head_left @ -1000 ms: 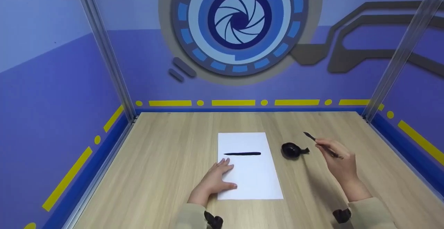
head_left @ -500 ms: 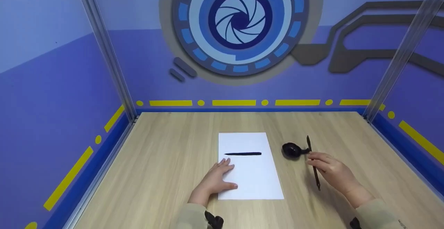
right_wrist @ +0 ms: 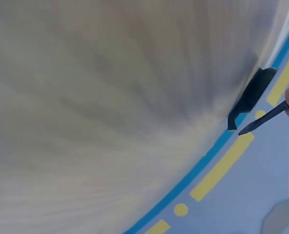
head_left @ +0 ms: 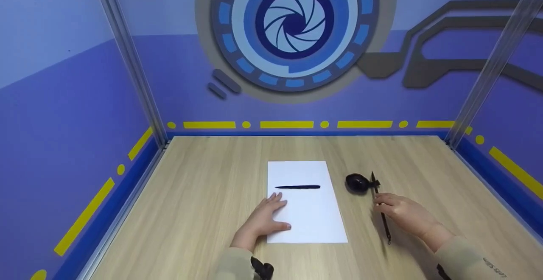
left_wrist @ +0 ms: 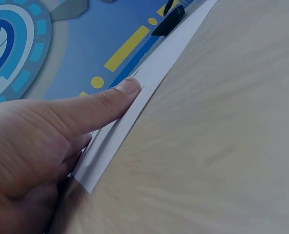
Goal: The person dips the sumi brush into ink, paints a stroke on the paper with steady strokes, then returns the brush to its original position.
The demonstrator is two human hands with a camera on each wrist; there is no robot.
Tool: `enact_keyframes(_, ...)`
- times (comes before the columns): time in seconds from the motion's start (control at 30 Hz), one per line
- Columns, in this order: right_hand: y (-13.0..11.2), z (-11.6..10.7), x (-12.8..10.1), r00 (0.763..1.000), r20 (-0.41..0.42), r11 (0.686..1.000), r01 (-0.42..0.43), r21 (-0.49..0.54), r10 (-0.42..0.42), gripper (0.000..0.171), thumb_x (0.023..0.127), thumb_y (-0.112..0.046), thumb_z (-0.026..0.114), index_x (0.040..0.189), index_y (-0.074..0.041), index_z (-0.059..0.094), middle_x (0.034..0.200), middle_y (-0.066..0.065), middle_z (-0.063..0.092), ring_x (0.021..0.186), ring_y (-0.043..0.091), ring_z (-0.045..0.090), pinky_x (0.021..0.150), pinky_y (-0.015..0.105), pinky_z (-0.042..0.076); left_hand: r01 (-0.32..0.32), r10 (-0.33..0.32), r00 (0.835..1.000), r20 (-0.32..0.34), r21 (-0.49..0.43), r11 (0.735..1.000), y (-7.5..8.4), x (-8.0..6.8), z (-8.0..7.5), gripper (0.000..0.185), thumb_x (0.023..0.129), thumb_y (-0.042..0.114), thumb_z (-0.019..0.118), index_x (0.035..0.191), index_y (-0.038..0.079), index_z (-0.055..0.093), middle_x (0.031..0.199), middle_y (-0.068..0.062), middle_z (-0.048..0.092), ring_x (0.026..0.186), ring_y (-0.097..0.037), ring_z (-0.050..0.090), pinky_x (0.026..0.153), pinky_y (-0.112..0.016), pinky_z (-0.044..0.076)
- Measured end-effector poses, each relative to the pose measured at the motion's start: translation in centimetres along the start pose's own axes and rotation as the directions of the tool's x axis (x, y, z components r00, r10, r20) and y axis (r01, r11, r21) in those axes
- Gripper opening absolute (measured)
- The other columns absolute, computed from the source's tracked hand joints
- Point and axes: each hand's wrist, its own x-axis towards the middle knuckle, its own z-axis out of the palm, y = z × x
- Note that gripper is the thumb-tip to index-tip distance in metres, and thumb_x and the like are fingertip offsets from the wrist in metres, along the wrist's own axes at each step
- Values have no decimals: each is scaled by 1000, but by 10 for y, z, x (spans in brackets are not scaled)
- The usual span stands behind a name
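The right hand (head_left: 403, 214) pinched a black ink brush (head_left: 380, 212) low over the wooden counter (head_left: 203, 195), its tip just beside the small black ink dish (head_left: 357, 183), possibly touching its spout. The left hand (head_left: 263, 218) lay flat, fingers straight, pressing the white paper sheet (head_left: 312, 216) at its near left edge, below a black brushstroke (head_left: 298, 187).

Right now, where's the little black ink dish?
In the head view the ink dish sits on the wooden table, just right of the white paper, beside the brush tip held by the right hand.
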Motion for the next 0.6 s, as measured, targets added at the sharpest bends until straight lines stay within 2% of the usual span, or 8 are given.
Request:
enact_keyframes(0.17,2,2,0,998,53,999,34,-6,-34,46,61,11,79,103,-9,76,110,10,75,100,27,72,79,35,64,-7,7,1000,0,8,1000,1,1,-1,78,84,34,85,150,10,52,169,-7,33,160,-32,22,132,-55,17)
enact_keyframes(0.4,6,8,0,994,-2,994,108,22,-108,40,62,7,75,98,-10,76,106,9,75,96,24,72,77,34,63,3,-3,1000,-6,-13,1000,0,1,-1,79,82,34,86,149,10,54,169,-6,33,160,-34,22,132,-56,17)
enact_keyframes(0.6,8,12,-3,993,-9,992,117,47,-117,40,61,8,77,97,-10,77,103,9,74,93,25,72,76,31,62,-3,3,1000,-12,-20,1000,0,1,-1,79,81,33,87,149,9,54,169,-7,34,160,-36,22,132,-57,18)
